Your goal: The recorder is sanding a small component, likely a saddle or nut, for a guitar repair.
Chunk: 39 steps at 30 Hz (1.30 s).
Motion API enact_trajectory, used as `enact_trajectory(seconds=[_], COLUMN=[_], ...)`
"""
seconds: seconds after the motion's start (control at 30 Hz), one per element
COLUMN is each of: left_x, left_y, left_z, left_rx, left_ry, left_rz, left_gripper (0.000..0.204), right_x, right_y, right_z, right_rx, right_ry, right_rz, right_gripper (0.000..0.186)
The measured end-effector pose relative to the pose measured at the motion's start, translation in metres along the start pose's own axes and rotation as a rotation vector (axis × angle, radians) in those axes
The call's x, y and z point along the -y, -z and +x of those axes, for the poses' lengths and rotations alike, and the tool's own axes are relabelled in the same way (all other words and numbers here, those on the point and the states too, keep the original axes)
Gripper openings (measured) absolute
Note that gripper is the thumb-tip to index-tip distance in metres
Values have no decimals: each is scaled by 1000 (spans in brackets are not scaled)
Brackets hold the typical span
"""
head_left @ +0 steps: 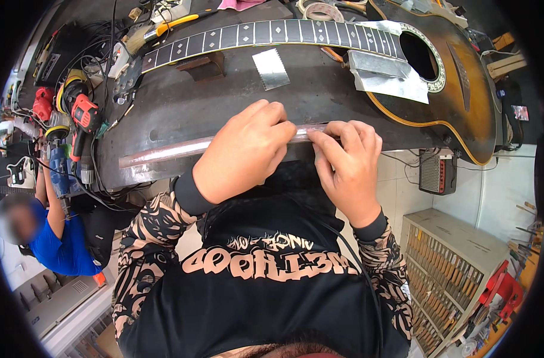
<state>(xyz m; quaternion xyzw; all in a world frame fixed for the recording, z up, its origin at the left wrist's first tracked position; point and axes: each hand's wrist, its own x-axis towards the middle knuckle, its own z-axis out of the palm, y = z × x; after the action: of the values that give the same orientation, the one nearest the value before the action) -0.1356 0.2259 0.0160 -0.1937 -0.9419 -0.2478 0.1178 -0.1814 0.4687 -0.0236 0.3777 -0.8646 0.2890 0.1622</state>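
Observation:
A long, thin, shiny pinkish-brown strip point(175, 150) lies along the near edge of the dark workbench point(164, 113). My left hand point(248, 149) is closed over it right of its middle, with curled fingers hiding part of it. At the strip's right end, the thumb and fingers of my right hand point(350, 156) are pinched together. Beyond my hands lies a sunburst acoustic guitar point(471, 134), its fretted neck point(248, 34) stretching left. Silver sheet or tape point(388, 74) covers the body beside the fingerboard's end. A separate silver piece with a jagged edge point(270, 69) rests on the bench.
A brown block point(203, 67) sits by the neck. Power tools, including a red-and-black one point(86, 113), and cables crowd the left side. A yellow-handled cutter point(179, 24) and tape rolls point(322, 11) lie at the back. Another person in blue point(69, 250) is at far left.

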Motion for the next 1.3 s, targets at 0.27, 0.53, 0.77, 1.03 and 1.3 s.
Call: enact_trajectory(seconds=[0.27,0.53,0.77,1.03,1.3], left_x=[-1,42,71,99,90], left_y=[3,42,-8,-6,28], left_z=[-2,-145,-219,-201,-174], left_rx=[-57,-757,-1035,-1112,-954], left_ry=[4,452,536,456,405], left_rz=[-33,-53,77,79,-10], left_gripper=[23,16,16,12,9], right_x=[-18,-28,-23,-14,-30], right_y=[16,12,24,27,8], right_z=[7,-19,-13,19,15], right_rx=[77,101,301,316,195], right_ry=[-29,54,27,166,163], right_rz=[-12,53,121,71,94], right_gripper=[45,46,54,63,64])
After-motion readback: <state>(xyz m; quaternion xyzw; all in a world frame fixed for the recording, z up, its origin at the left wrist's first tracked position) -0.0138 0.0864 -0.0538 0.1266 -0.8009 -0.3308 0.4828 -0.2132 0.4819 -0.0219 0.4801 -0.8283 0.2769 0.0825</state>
